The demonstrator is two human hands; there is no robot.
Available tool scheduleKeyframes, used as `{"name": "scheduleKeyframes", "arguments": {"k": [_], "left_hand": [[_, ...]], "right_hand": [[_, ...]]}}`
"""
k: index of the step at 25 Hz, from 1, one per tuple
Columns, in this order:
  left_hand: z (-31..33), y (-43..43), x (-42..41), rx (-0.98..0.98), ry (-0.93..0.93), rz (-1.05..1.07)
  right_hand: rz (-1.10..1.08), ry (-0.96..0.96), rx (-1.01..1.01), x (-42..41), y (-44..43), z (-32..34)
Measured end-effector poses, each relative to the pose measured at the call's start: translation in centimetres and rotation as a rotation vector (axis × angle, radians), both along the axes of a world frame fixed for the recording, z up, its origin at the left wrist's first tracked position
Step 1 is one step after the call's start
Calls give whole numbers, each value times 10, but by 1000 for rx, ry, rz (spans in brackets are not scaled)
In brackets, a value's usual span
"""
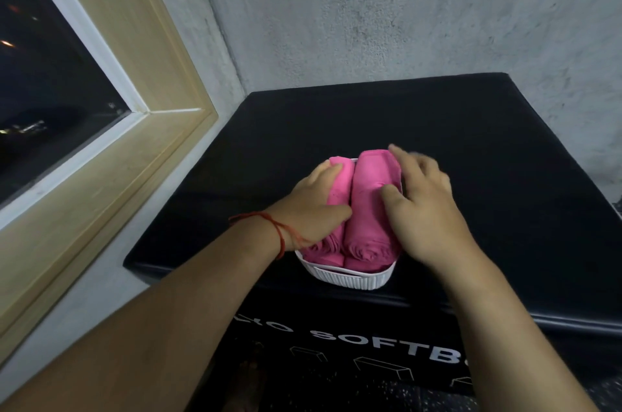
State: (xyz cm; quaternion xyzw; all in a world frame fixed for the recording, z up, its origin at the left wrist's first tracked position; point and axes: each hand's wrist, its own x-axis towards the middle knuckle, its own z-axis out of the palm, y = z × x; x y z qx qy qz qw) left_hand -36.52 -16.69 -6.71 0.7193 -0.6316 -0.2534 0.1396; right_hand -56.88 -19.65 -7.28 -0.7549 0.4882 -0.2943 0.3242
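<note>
Nearest the person, the white basket (346, 278) sits at the 6 o'clock edge of the black padded box (471, 142), its ribbed front rim close to the drop, so any push should go straight down rather than toward 6. At that front rim the ends of lower pink rolls (324, 258) show, with two more lying on top of them. A red thread bracelet (279, 235) marks the wrist of the left hand (311, 209). This hand cups the left roll (340, 186) from 9 o'clock, fingers curled over its top and thumb tucked into the seam between the rolls. The right hand (424, 209) lies spread and relaxed along the 3 o'clock flank of the right roll (368, 206), thumb resting on it and forefinger reaching its far end; the fingertips are blurred. The step looks like seating the top pair. To do it well, squeeze both rolls toward the seam while pressing evenly, keep the spiral ends facing 6 so they do not unwind, and tuck the far ends inside the rim at 12. Beyond the box a grey wall (404, 7) stands at 12, a window (50, 75) at 10.
</note>
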Motion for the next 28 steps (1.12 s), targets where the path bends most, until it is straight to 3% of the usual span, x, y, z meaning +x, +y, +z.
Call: {"name": "scheduleKeyframes", "arguments": {"k": [2, 6, 12, 17, 24, 28], "left_hand": [[12, -19, 2, 14, 4, 50], [1, -24, -8, -303, -57, 146], [-14, -23, -8, -168, -70, 77], [-22, -33, 5, -151, 250, 68], [-43, -42, 18, -223, 544, 127], [-39, -40, 18, -136, 517, 253]], "right_hand": [[77, -5, -16, 17, -17, 9], [86, 362, -89, 54, -22, 9], [14, 191, 18, 50, -13, -5], [-20, 320, -58, 63, -11, -12], [-18, 401, -87, 74, -10, -14], [22, 505, -43, 75, -21, -9]]}}
